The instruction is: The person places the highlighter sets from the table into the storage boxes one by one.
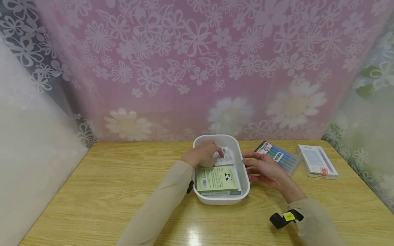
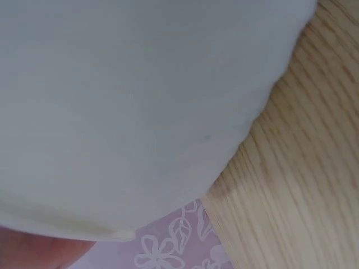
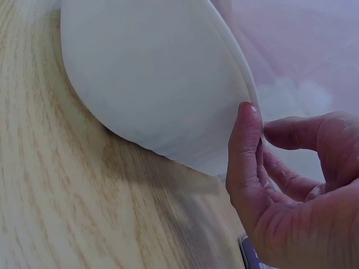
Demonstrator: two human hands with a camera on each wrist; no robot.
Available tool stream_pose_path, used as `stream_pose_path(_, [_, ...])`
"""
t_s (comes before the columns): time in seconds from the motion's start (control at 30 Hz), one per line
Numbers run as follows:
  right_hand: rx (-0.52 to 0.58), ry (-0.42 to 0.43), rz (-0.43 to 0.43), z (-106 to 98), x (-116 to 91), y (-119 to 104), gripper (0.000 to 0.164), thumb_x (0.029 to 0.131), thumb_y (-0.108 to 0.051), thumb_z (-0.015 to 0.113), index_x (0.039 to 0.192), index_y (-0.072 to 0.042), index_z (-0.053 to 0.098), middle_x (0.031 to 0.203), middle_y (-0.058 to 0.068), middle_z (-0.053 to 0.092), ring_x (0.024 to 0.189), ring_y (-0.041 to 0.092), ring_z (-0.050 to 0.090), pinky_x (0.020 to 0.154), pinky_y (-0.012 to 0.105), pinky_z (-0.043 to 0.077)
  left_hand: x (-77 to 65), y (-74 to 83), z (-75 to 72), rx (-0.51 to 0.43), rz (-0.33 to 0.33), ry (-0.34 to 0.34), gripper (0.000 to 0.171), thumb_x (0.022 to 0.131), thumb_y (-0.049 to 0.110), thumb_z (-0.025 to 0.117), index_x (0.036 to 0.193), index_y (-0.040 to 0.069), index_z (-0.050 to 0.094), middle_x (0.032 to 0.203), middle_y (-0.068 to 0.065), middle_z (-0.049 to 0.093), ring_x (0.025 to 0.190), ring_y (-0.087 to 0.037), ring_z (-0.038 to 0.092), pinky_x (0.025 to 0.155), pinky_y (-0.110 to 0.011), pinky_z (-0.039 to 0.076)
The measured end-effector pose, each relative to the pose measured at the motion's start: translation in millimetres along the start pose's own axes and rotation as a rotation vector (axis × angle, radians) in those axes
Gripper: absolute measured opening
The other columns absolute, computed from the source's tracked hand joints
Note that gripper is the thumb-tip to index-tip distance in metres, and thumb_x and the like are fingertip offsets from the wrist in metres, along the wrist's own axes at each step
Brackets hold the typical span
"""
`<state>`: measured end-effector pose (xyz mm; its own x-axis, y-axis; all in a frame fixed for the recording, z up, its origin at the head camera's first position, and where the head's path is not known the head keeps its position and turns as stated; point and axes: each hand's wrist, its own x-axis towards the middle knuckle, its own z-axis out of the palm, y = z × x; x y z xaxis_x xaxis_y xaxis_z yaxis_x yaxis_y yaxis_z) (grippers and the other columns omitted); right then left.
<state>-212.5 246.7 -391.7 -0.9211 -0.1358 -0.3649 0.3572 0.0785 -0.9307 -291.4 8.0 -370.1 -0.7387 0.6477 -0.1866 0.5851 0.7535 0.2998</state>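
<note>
A white plastic basin (image 1: 244, 184) stands on the table, its tall outer wall (image 2: 112, 112) filling most of the left wrist view. My left hand (image 1: 203, 154) reaches over its left rim, fingers curled at a small white packet (image 1: 228, 158) with printed text and a barcode; the thumb is mostly hidden. In front of the packet lies a light green box (image 1: 217, 179) with a panda picture, stacked on another pale box. My right hand (image 1: 266, 169) is at the basin's right side, spread fingers touching the outer wall near the rim; its fingertips (image 3: 248, 112) show in the right wrist view.
A clear pack of coloured pens (image 1: 281, 158) lies right of the basin, partly behind my right hand. Farther right lies a flat white box (image 1: 317, 161) with a red sticker. A pink flowered curtain (image 1: 184, 85) hangs along the table's back edge.
</note>
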Motion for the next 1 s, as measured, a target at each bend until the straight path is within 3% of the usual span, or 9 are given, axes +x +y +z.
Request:
stream_pose_path(0.2, [0.003, -0.002, -0.002, 0, 0, 1, 0.055, 0.101, -0.026, 0.065, 0.147, -0.004, 0.046, 0.105, -0.001, 0.071, 0.086, 0.016, 0.071, 0.073, 0.029, 0.062, -5.9, 0.7, -0.3, -0.012, -0.004, 0.018, 0.046, 0.092, 0.006, 0.062, 0.133, 0.027, 0.067, 0.137, -0.002, 0.056, 0.123, -0.02, 0.05, 0.101, -0.034, 0.042])
stream_pose_path(0.27, [0.004, -0.003, -0.002, 0, 0, 1, 0.055, 0.101, -0.026, 0.065, 0.148, -0.004, 0.045, 0.105, -0.001, 0.071, 0.086, 0.016, 0.071, 0.072, 0.029, 0.062, -8.9, -1.2, -0.5, -0.025, 0.024, 0.073, 0.042, 0.094, 0.011, 0.063, 0.135, 0.023, 0.066, 0.14, -0.003, 0.057, 0.127, -0.02, 0.052, 0.104, -0.035, 0.045])
stream_pose_path(0.4, [-0.002, 0.0, -0.002, 0, 0, 1, 0.056, 0.101, -0.026, 0.065, 0.148, -0.004, 0.044, 0.105, -0.001, 0.07, 0.086, 0.016, 0.07, 0.072, 0.029, 0.062, -20.5, -5.6, -2.4, -0.081, 0.033, 0.247, 0.038, 0.097, 0.014, 0.063, 0.135, 0.017, 0.065, 0.143, -0.008, 0.057, 0.128, -0.024, 0.056, 0.106, -0.041, 0.048])
stream_pose_path(0.5, [-0.009, 0.002, -0.004, 0, -1, 1, 0.056, 0.101, -0.026, 0.064, 0.148, -0.003, 0.044, 0.106, -0.001, 0.07, 0.087, 0.016, 0.07, 0.072, 0.029, 0.062, -33.8, -8.4, -3.4, -0.127, -0.024, 0.35, 0.038, 0.096, 0.014, 0.065, 0.134, 0.015, 0.064, 0.143, -0.011, 0.056, 0.124, -0.028, 0.058, 0.102, -0.045, 0.05])
stream_pose_path(0.63, [-0.008, 0.004, -0.003, 1, 0, 2, 0.055, 0.102, -0.026, 0.063, 0.148, -0.003, 0.045, 0.106, -0.001, 0.071, 0.087, 0.016, 0.07, 0.073, 0.029, 0.062, -52.2, -14.2, -0.8, -0.183, -0.113, 0.416, 0.041, 0.095, 0.014, 0.066, 0.135, 0.014, 0.062, 0.144, -0.013, 0.055, 0.12, -0.029, 0.059, 0.095, -0.046, 0.052])
stream_pose_path(0.8, [-0.003, 0.003, -0.008, 2, 0, 1, 0.055, 0.101, -0.025, 0.064, 0.147, -0.002, 0.045, 0.104, -0.001, 0.071, 0.086, 0.015, 0.07, 0.072, 0.028, 0.062, -71.4, -22.3, 6.0, -0.297, -0.199, 0.442, 0.043, 0.093, 0.017, 0.065, 0.136, 0.014, 0.062, 0.14, -0.012, 0.057, 0.118, -0.03, 0.06, 0.095, -0.047, 0.051])
stream_pose_path(1.0, [-0.012, 0.0, -0.013, 1, 0, 1, 0.055, 0.101, -0.026, 0.065, 0.147, -0.003, 0.046, 0.103, -0.002, 0.072, 0.085, 0.014, 0.071, 0.072, 0.028, 0.062, -84.6, -30.8, 15.8, -0.551, -0.296, 0.422, 0.053, 0.093, 0.021, 0.068, 0.144, 0.014, 0.056, 0.134, -0.011, 0.058, 0.115, -0.028, 0.061, 0.095, -0.045, 0.054])
